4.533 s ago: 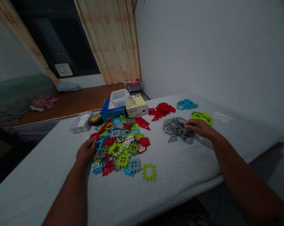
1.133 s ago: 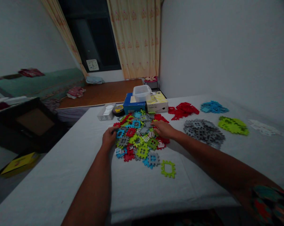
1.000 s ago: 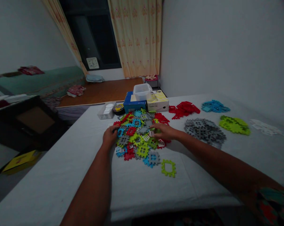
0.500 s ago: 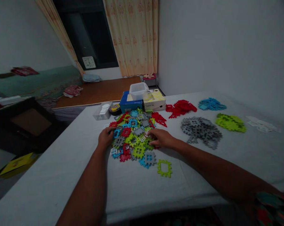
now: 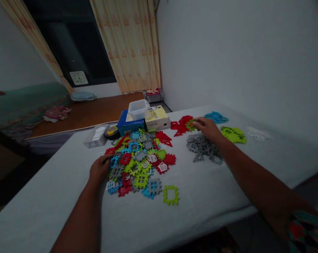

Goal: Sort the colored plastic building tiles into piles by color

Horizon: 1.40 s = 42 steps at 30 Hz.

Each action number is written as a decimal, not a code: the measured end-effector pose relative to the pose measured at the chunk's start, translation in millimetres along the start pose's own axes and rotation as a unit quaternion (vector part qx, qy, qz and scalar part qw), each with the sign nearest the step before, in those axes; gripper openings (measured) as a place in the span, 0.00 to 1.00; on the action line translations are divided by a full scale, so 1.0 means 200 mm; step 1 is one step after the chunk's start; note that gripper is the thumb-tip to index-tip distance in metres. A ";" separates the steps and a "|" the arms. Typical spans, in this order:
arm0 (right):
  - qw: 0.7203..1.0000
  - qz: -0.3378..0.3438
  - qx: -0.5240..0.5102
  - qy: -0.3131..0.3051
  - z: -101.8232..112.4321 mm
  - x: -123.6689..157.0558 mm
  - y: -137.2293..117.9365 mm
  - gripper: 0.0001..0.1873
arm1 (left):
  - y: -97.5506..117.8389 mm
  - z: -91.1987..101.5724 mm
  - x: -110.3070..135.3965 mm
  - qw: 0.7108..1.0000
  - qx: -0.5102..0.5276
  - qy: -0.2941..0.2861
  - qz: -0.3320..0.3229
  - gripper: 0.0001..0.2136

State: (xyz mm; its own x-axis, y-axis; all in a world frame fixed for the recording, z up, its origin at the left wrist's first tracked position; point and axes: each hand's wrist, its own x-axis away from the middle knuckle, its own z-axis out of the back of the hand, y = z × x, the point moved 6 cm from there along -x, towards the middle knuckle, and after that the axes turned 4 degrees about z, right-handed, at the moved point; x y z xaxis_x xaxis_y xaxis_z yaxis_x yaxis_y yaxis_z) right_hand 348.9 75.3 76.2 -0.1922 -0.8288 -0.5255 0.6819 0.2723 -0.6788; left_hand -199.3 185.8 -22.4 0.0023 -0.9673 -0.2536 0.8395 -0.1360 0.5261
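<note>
A mixed pile of notched plastic building tiles (image 5: 140, 165) in red, blue, grey, lime green and white lies on the cloth-covered table. At its left edge rests my left hand (image 5: 99, 170), open, with fingertips stretched out to the pile and nothing visible held. My right hand (image 5: 207, 128) is closed on a lime green building tile (image 5: 191, 124), lifted in front of the red tiles (image 5: 181, 125) and above the grey tile heap (image 5: 203, 146). One lime green frame tile (image 5: 171, 195) lies alone in front of the mixed pile.
Sorted heaps of blue tiles (image 5: 216, 117), lime green tiles (image 5: 233, 135) and white pieces (image 5: 258, 134) lie at the right. Behind the mixed pile stand a blue box (image 5: 129, 124), a clear plastic tub (image 5: 138, 109), a yellow-white box (image 5: 157, 118), a round black tin (image 5: 112, 132) and a white box (image 5: 95, 137).
My right hand has moved from the mixed pile to the right and away from me, now carrying a lime green tile. My left hand stays at the pile's left edge. The view has turned right.
</note>
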 end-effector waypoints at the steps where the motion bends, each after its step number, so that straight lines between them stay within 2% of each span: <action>1: 0.996 -0.030 0.050 0.066 0.15 0.00 0.13 0.22 | -0.01 0.00 -0.01 1.000 -0.003 -0.002 0.000 0.18; 3: 0.969 -0.080 0.159 0.171 0.42 0.06 0.36 0.22 | -0.02 0.00 -0.02 1.000 -0.006 -0.005 0.002 0.18; 4: 0.953 -0.096 0.203 0.203 0.52 0.11 0.46 0.21 | -0.02 0.00 -0.03 1.000 -0.006 -0.005 0.001 0.18; 7: 0.918 -0.168 0.259 0.247 0.70 0.26 0.70 0.20 | -0.02 0.01 -0.03 1.000 -0.011 -0.002 0.004 0.18; 10: 0.907 -0.240 0.250 0.237 0.73 0.37 0.85 0.15 | -0.02 0.02 -0.02 1.000 -0.007 -0.001 0.007 0.18; 12: 0.902 -0.252 0.251 0.243 0.73 0.39 0.86 0.13 | -0.02 0.02 -0.02 1.000 0.003 0.002 0.007 0.17; 15: 0.885 -0.215 0.276 0.306 0.74 0.40 0.80 0.15 | -0.03 0.02 -0.03 1.000 -0.002 0.013 0.011 0.16; 17: 0.886 -0.167 0.284 0.328 0.73 0.38 0.73 0.17 | -0.03 0.01 -0.03 1.000 -0.011 0.009 0.005 0.16; 20: 0.911 -0.083 0.265 0.306 0.61 0.31 0.57 0.17 | -0.02 0.00 -0.02 1.000 -0.020 0.001 -0.001 0.18; 22: 0.933 -0.024 0.230 0.274 0.47 0.26 0.40 0.17 | -0.01 0.00 -0.02 1.000 -0.026 0.002 0.001 0.18; 23: 0.949 0.006 0.204 0.239 0.38 0.24 0.30 0.16 | 0.00 0.00 -0.01 1.000 -0.025 0.003 -0.001 0.18; 24: 0.966 0.036 0.173 0.189 0.27 0.22 0.19 0.16 | 0.01 0.00 -0.01 1.000 -0.022 0.004 -0.005 0.18; 26: 0.989 0.101 0.104 0.030 -0.02 0.23 -0.03 0.14 | 0.02 0.00 0.00 1.000 -0.016 0.004 -0.014 0.19; 27: 0.986 0.136 0.079 -0.057 -0.17 0.26 -0.14 0.14 | 0.03 0.00 0.01 1.000 -0.015 0.002 -0.017 0.19; 29: 0.958 0.200 0.059 -0.198 -0.44 0.35 -0.32 0.13 | 0.03 -0.01 0.01 1.000 -0.014 -0.003 -0.021 0.19; 31: 0.931 0.231 0.078 -0.273 -0.64 0.42 -0.42 0.17 | 0.02 -0.02 0.01 1.000 -0.011 -0.004 -0.014 0.19; 33: 0.924 0.208 0.122 -0.295 -0.76 0.43 -0.43 0.25 | 0.00 -0.03 0.00 1.000 -0.006 -0.001 -0.005 0.18; 35: 0.928 0.156 0.154 -0.301 -0.83 0.41 -0.39 0.30 | -0.01 -0.04 0.00 1.000 -0.001 -0.004 -0.004 0.19; 38: 0.940 0.115 0.132 -0.294 -0.87 0.39 -0.34 0.29 | 0.00 -0.05 -0.01 1.000 0.007 -0.014 -0.010 0.18; 42: 0.965 0.126 0.031 -0.229 -0.85 0.38 -0.32 0.28 | 0.00 -0.05 -0.01 1.000 0.002 -0.015 -0.007 0.19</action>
State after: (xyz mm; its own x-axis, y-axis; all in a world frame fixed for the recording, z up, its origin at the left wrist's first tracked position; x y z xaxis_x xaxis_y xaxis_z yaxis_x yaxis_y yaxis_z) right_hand 170.8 77.0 -7.2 0.3083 -0.8727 -0.3786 0.7100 0.4760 -0.5189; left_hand -194.1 190.3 -30.0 -0.0251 -0.9712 -0.2371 0.8367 -0.1502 0.5267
